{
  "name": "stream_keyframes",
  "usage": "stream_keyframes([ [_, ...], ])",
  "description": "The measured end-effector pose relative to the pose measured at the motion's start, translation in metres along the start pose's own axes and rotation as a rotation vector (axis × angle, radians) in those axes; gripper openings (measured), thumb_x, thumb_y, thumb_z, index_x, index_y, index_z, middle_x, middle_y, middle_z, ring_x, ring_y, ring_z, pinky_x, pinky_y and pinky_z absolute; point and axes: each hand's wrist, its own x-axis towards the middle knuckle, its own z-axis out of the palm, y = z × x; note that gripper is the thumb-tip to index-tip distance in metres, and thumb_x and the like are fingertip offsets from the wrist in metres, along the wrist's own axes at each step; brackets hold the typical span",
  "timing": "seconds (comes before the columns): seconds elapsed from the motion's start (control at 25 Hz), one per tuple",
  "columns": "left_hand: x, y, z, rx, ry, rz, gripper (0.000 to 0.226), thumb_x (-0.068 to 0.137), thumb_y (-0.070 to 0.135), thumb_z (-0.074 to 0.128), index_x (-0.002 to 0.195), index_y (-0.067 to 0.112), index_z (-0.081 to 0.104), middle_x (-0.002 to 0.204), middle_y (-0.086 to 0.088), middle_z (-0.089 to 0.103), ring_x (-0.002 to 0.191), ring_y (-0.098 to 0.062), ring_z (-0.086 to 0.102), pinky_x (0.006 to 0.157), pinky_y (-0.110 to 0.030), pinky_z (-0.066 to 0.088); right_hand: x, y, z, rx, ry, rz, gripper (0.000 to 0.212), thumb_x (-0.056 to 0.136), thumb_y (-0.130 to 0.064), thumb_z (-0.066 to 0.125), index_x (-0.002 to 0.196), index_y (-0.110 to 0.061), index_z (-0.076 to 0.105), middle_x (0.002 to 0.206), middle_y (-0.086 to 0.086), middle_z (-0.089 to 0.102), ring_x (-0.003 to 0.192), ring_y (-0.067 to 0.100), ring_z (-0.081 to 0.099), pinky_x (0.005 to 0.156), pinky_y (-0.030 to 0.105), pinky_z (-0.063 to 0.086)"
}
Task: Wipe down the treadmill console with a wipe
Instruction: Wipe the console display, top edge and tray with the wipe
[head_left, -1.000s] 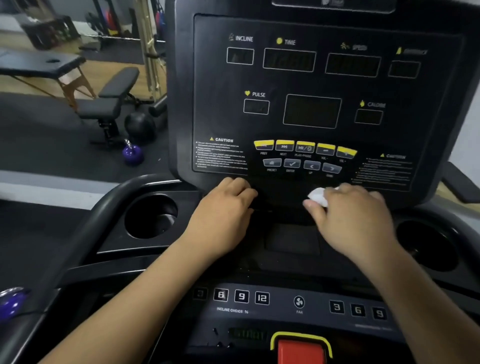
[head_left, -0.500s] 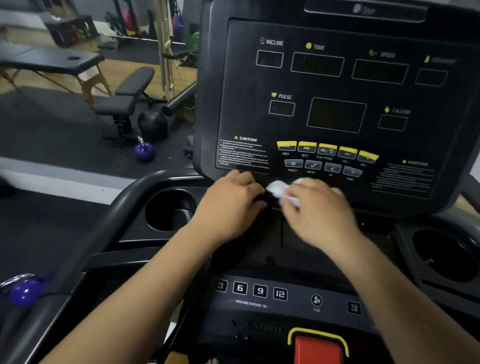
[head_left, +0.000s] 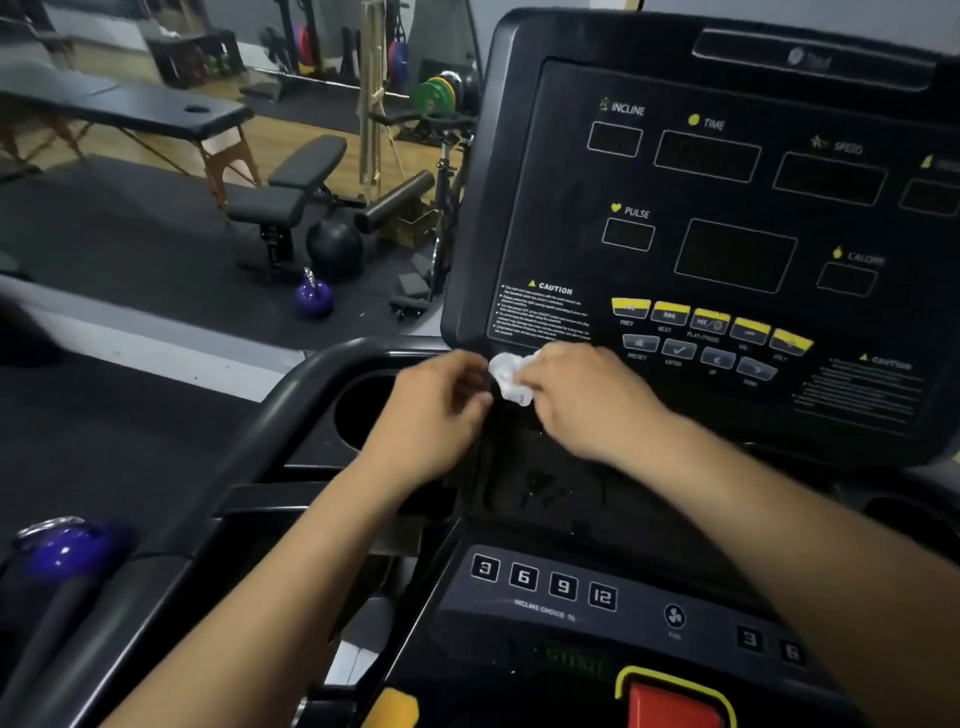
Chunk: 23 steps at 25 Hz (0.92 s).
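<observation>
Nearest to the person is a red stop button in a yellow surround (head_left: 670, 701). Just beyond it runs a dark strip of numbered white-on-black keys (head_left: 543, 582), reading 3, 6, 9 and 12. Off to the near left, blurred, sits a shiny purple kettlebell (head_left: 67, 545).

Both bare forearms reach forward over the strip and the dark tray behind it. The right hand (head_left: 587, 400) is knuckles up, its fingers and thumb bunched round a white crumpled wipe (head_left: 511, 382). The wipe sticks out from the fingertips on the hand's left side and is pressed at the lower left edge of the black treadmill console (head_left: 727, 249), just below the caution text.

The left hand (head_left: 436, 410) is just left of the wipe, over the round black cup holder (head_left: 358, 410). Its fingers curl towards the wipe's left edge, the tips right beside it. Through the blur I cannot tell whether they pinch it or only come close.

Above the right hand, a row of yellow-topped console buttons (head_left: 711, 322) lies clear of the wipe. Dark display windows labelled INCLINE, TIME, SPEED and PULSE sit higher up.

Further off on the left, on the dark gym floor, stand a small purple kettlebell (head_left: 313, 299), a black medicine ball (head_left: 335, 247), a black padded weight bench (head_left: 296, 192) and a black foam roller (head_left: 395, 200). Behind them is a black massage table on wooden legs (head_left: 140, 111).
</observation>
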Motion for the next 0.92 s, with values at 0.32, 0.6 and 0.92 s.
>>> stream_keyframes([
  [0.32,-0.001,-0.02,-0.026,-0.076,0.159,-0.104,0.024,0.088,0.011,0.066,0.111,0.019,0.069,0.088,0.011,0.068,0.083,-0.006,0.067,0.081,-0.02,0.054,0.048,-0.009,-0.035,-0.292,0.05,-0.193,0.026,0.089,-0.011,0.052,0.112,-0.02,0.058,0.108,0.006,0.05,0.087,0.035,0.059,0.058,0.034,0.036],
  [0.6,-0.023,-0.033,-0.024,-0.112,0.096,-0.157,0.025,0.09,0.013,0.065,0.114,0.014,0.068,0.092,0.003,0.069,0.08,-0.015,0.067,0.082,-0.037,0.058,0.061,-0.014,-0.037,-0.267,0.078,-0.198,0.017,0.083,-0.012,0.053,0.091,-0.028,0.054,0.081,0.0,0.049,0.078,0.034,0.059,0.054,0.032,0.036],
  [0.92,-0.026,-0.03,-0.02,-0.054,0.084,-0.131,0.024,0.09,0.017,0.065,0.114,0.017,0.069,0.095,0.007,0.07,0.084,-0.01,0.064,0.085,-0.03,0.054,0.032,-0.025,-0.012,-0.237,-0.058,-0.184,0.01,0.094,-0.025,0.049,0.094,-0.034,0.044,0.077,-0.001,0.053,0.071,0.031,0.056,0.055,0.031,0.03],
])
